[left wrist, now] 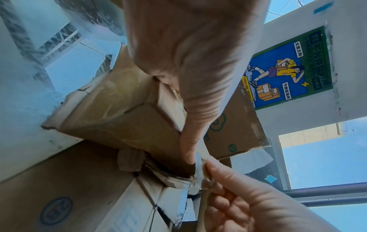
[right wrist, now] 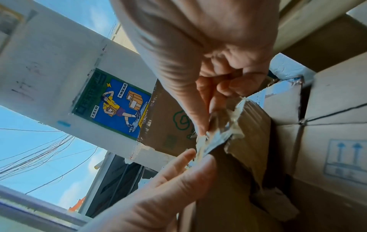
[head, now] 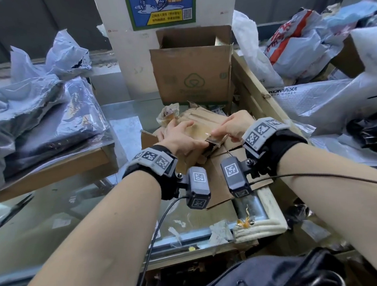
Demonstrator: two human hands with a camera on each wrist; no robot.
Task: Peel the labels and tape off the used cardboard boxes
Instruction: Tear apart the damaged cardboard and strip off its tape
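Observation:
A small crushed cardboard box (head: 200, 123) lies on flattened cardboard (head: 220, 185) in the middle of the head view. My left hand (head: 180, 135) grips the box, fingers over its top and thumb against the near edge. My right hand (head: 219, 132) pinches a loose strip of clear tape (head: 209, 139) at the box's near corner. In the left wrist view my left thumb (left wrist: 188, 138) presses the box (left wrist: 119, 113) beside the torn tape (left wrist: 201, 166). The right wrist view shows my right fingers (right wrist: 210, 100) pinching the tape (right wrist: 216, 135), partly lifted off the box (right wrist: 252, 125).
An open cardboard box with a green logo (head: 191, 79) stands just behind, against a white pillar with a poster (head: 161, 7). A wad of peeled tape (head: 169, 114) lies by the left fingers. Plastic mailer bags pile at left (head: 33, 98) and right (head: 310, 43). A glass tabletop (head: 54, 221) lies below.

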